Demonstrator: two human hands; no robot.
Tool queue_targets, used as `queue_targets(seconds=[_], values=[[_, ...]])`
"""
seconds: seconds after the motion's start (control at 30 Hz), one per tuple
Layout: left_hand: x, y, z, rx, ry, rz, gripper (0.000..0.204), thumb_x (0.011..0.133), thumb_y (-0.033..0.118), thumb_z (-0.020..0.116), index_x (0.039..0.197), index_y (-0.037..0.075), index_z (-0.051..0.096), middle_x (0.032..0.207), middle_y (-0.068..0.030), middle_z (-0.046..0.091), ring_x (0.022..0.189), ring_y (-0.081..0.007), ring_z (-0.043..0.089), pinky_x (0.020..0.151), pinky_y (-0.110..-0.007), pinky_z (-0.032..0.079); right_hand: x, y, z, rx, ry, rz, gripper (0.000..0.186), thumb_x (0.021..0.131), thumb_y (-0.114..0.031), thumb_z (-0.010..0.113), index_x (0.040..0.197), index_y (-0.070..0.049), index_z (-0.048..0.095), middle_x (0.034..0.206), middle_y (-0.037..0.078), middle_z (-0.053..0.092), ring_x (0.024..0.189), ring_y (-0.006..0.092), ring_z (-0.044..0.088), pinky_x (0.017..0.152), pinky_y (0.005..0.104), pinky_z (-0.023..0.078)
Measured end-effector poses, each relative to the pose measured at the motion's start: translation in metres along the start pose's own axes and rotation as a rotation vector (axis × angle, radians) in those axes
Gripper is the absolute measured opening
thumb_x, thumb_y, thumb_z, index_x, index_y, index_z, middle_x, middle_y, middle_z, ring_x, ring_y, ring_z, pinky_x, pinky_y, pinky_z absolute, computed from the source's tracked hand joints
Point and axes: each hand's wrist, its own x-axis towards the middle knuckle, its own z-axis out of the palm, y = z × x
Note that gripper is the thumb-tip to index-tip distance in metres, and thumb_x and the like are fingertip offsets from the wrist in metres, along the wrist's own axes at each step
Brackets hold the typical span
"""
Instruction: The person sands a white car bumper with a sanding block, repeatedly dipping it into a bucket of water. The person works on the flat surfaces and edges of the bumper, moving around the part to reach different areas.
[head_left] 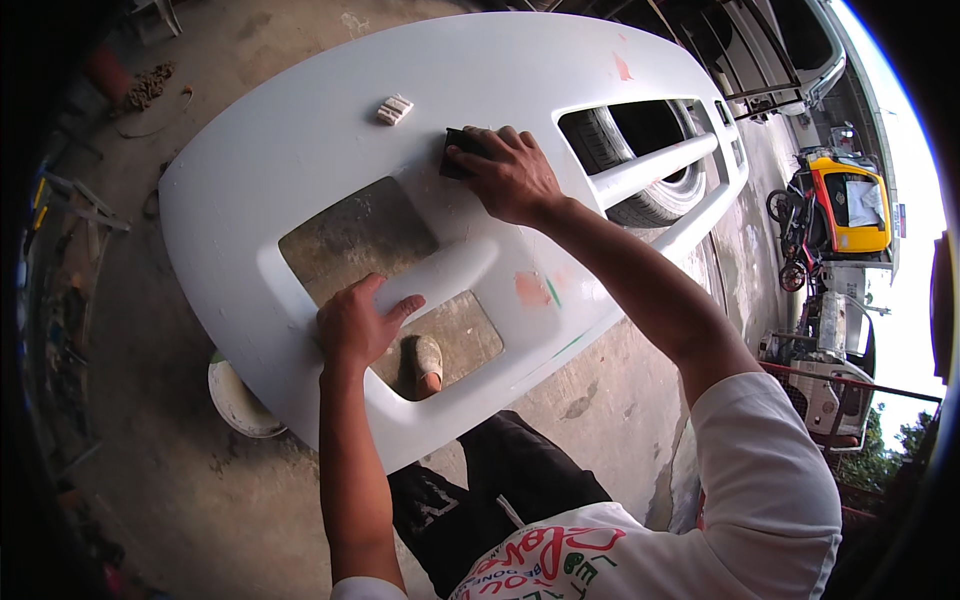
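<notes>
A large white car bumper (330, 90) lies across the view in front of me, with several openings cut through it. My right hand (510, 178) is closed on a dark, flat-sided sanding pad (456, 155) and presses it to the bumper's surface above the middle. At the left end of a crossbar between two openings, my left hand (357, 318) rests on the bumper, its thumb spread and its other fingers partly hidden. A small off-white ridged block (395, 109) sits on the bumper, left of the pad. Reddish patches (532, 290) and a green streak mark the white surface.
A tire (655, 200) shows through and beneath the right opening. Under the left end stands a round whitish bucket (240, 400). My shoe (428, 358) shows through the lower opening on the concrete floor. Farther right are a yellow-and-red vehicle (855, 205), a motorcycle (790, 225) and a metal railing.
</notes>
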Motion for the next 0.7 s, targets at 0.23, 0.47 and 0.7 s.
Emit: queue_targets(seconds=[0.23,0.47,0.7], values=[[0.003,0.005,-0.007,0.033,-0.009,-0.022,0.068,0.082,0.067,0.08,0.105,0.003,0.074,0.095,-0.0223,0.078,0.09,-0.043,0.076,0.078,-0.052,0.059,0.016,-0.002,0.005,-0.036,0.099,0.183,0.041,0.092,-0.031,0.075,0.131,-0.019,0.072,0.126,0.012,0.062,0.11,0.031,0.059,0.095,0.0437,0.049],[0.001,0.009,-0.006,0.006,-0.008,-0.014,0.067,0.082,0.067,0.08,0.105,0.004,0.076,0.094,-0.0219,0.078,0.092,-0.0429,0.076,0.08,-0.051,0.059,0.01,-0.013,0.003,-0.028,0.079,0.32,0.04,0.091,-0.029,0.074,0.13,-0.02,0.073,0.126,0.011,0.062,0.116,0.0321,0.056,0.099,0.0452,0.047],[0.008,0.005,-0.004,-0.026,0.021,0.024,0.066,0.083,0.066,0.08,0.105,0.003,0.076,0.095,-0.0212,0.078,0.091,-0.0429,0.076,0.08,-0.052,0.058,0.014,0.01,-0.001,0.034,0.146,0.23,0.038,0.09,-0.026,0.078,0.128,-0.02,0.076,0.132,0.008,0.066,0.113,0.031,0.061,0.099,0.0454,0.048]])
